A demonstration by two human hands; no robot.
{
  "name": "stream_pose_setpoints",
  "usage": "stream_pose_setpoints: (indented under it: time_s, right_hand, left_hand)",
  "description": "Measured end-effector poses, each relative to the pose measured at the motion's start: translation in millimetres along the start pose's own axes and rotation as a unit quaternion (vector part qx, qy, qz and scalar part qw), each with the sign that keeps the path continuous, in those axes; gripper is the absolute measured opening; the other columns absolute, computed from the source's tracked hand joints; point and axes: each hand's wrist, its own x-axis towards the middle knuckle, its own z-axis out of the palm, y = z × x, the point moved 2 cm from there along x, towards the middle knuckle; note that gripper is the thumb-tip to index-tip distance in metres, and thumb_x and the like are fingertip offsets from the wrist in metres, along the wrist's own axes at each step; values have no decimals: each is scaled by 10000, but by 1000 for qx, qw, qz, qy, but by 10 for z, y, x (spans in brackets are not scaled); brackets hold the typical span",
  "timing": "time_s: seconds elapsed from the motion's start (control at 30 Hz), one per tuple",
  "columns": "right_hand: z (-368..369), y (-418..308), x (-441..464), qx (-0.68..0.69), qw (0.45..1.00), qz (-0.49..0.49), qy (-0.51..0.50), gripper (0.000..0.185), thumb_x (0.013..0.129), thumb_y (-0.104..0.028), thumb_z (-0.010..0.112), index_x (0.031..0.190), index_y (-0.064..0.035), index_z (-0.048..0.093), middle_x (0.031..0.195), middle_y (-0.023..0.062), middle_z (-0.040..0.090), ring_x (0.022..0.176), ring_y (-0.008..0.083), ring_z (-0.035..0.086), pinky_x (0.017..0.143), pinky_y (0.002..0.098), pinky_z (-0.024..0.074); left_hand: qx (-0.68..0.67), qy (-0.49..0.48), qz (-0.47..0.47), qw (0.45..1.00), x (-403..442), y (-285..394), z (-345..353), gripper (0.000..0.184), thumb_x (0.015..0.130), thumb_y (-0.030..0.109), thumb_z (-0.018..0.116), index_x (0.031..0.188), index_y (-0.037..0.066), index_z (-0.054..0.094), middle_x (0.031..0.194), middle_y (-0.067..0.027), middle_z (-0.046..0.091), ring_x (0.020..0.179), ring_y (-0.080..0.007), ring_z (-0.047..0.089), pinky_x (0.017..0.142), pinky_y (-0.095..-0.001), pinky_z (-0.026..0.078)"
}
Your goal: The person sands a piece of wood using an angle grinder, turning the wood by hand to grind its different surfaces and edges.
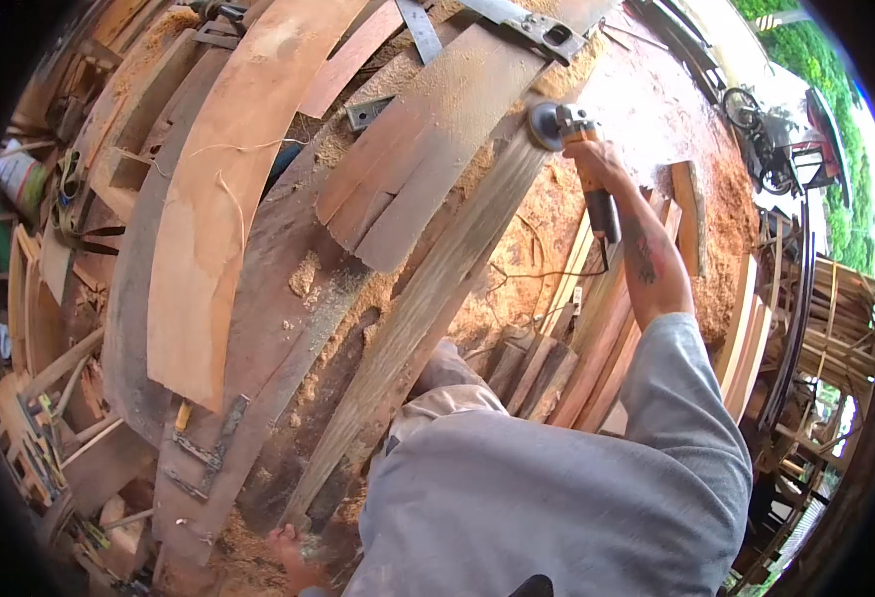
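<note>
My right hand (pixel 594 159) is wrapped around the body of an angle grinder (pixel 597 194), reaching toward the far end of a long narrow plank (pixel 428 289). The grinder's round disc (pixel 545 126) meets the top of that plank, whose surface shows rough streaked grain. Down at the plank's near end, my left hand (pixel 293 552) is closed at the board's tip; its fingers are partly blurred. The plank lies slantwise on a wide wooden workbench (pixel 258 328) scattered with sawdust. A dark power cord (pixel 557 273) trails from the grinder's rear.
Curved boards (pixel 228 189) and a cut wooden panel (pixel 437 129) lie left of the plank. A handsaw (pixel 547 35) rests at the back, and a clamp-like tool (pixel 209 453) sits near the front. Stacked timber (pixel 617 328) stands to the right; a motorcycle (pixel 776 149) is parked beyond.
</note>
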Motion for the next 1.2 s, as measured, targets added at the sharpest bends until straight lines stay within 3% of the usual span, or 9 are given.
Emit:
stream_pose_setpoints:
  time_s: [0.13, 0.2, 0.27, 0.47, 0.6, 0.8, 0.93, 1.07, 1.2]
  right_hand:
    - [248, -51, -211, 17, 999, -49, -18, 208, 842, -228, 757, 1042, -242, 816, 898, 40, 767, 753, 201, 739, 646, 362, 582]
    - [288, -455, -556, 236, 953, 183, -40, 307, 793, -245, 827, 986, -11, 776, 816, 82, 718, 629, 154, 651, 549, 344, 547]
    - [148, -1015, -1067, 291, 915, 275, -41, 304, 787, -212, 828, 955, 32, 760, 784, 90, 700, 590, 161, 634, 505, 333, 525]
    - [609, -1716, -1964, 250, 942, 204, -97, 337, 780, -170, 794, 1032, 46, 735, 820, 127, 721, 624, 182, 670, 505, 333, 568]
    - [835, -2706, -2789, 243, 960, 103, -90, 457, 788, -212, 777, 1209, -48, 716, 797, 122, 729, 665, 224, 704, 606, 366, 622]
    - [1187, -3900, -3668, 284, 953, 5, -107, 383, 753, -230, 749, 1091, -51, 728, 837, 200, 756, 773, 349, 756, 749, 459, 621]
    - [1376, -4367, -4217, 264, 954, -18, -143, 342, 725, -247, 749, 979, -19, 734, 811, 217, 734, 760, 382, 741, 736, 471, 608]
    - [1403, -4420, -4800, 329, 938, -17, -104, 383, 715, -251, 798, 1014, -23, 731, 817, 147, 747, 744, 291, 733, 712, 425, 592]
    - [1273, -4126, -5116, 370, 928, 25, -26, 419, 708, -210, 858, 1060, -25, 723, 848, 73, 748, 722, 182, 688, 673, 362, 570]
  left_hand:
    - [-147, 64, -94, 983, -126, 148, 108, 373, 846, 132, 889, 995, -3, 575, 830, -80, 586, 684, -215, 593, 523, -396, 557]
    - [-215, 91, -103, 967, -84, 154, 80, 319, 864, 88, 856, 1002, -14, 587, 813, -90, 599, 695, -221, 615, 540, -413, 569]
    - [-100, 72, -109, 986, 143, -64, 29, 294, 872, 66, 836, 1011, -23, 592, 814, -97, 608, 695, -226, 623, 546, -411, 573]
    - [-90, 19, -140, 986, 147, 138, 36, 277, 878, 18, 805, 1065, -43, 610, 830, -108, 643, 701, -226, 643, 579, -362, 576]
    - [-123, -52, -29, 991, 131, 106, 4, 332, 860, 77, 845, 1071, -35, 615, 901, -92, 653, 746, -233, 650, 650, -367, 573]
    - [-208, -14, 146, 967, 106, -179, 188, 579, 861, 156, 851, 1297, -41, 525, 1208, -165, 606, 1096, -276, 620, 955, -436, 518]
    - [111, 100, 388, 909, -440, 351, 223, 813, 840, 266, 871, 1488, 25, 444, 1449, -235, 478, 1291, -407, 523, 1079, -510, 452]
    - [238, 58, 456, 856, -458, 345, 197, 887, 768, 307, 911, 1512, 83, 483, 1520, -194, 464, 1389, -444, 440, 1154, -564, 372]
    - [255, 61, 517, 815, -335, 165, 142, 771, 810, 388, 874, 1438, 63, 565, 1491, -192, 521, 1317, -438, 541, 1081, -545, 463]
